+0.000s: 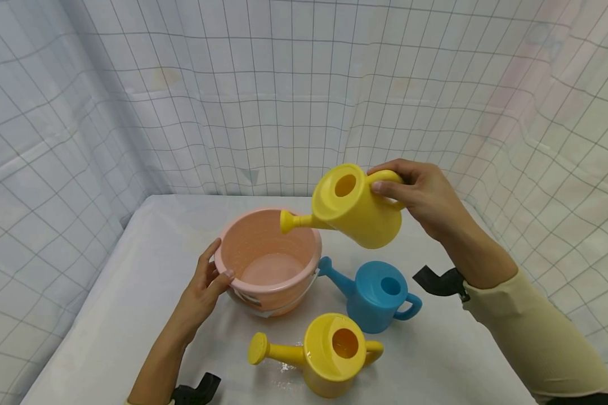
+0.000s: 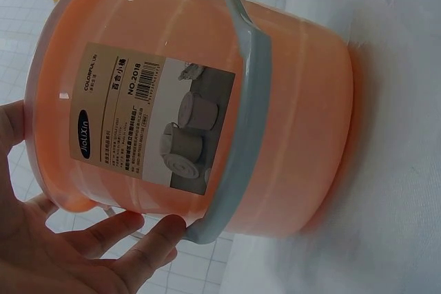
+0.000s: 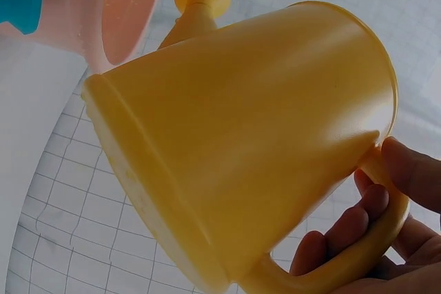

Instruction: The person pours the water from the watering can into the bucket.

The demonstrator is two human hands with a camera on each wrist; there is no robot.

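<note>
My right hand (image 1: 419,194) grips the handle of a yellow watering can (image 3: 241,129), fingers wrapped through the loop and thumb on top. The can is raised and tilted left, its spout head over the right side of a pink bucket (image 1: 271,286). My left hand (image 1: 202,289) pinches the bucket's left rim, thumb over the edge and fingers outside. In the left wrist view, the bucket's side shows a paper label (image 2: 148,118) and a grey carrying handle (image 2: 244,135) hanging down. Little or no water shows inside the bucket.
A blue watering can (image 1: 377,295) stands right of the bucket, spout close to its wall. Nearer to me is a second yellow watering can (image 1: 329,365) with liquid inside and wet spots by its spout. The white table (image 1: 147,270) is enclosed by grid-patterned curtains (image 1: 304,95).
</note>
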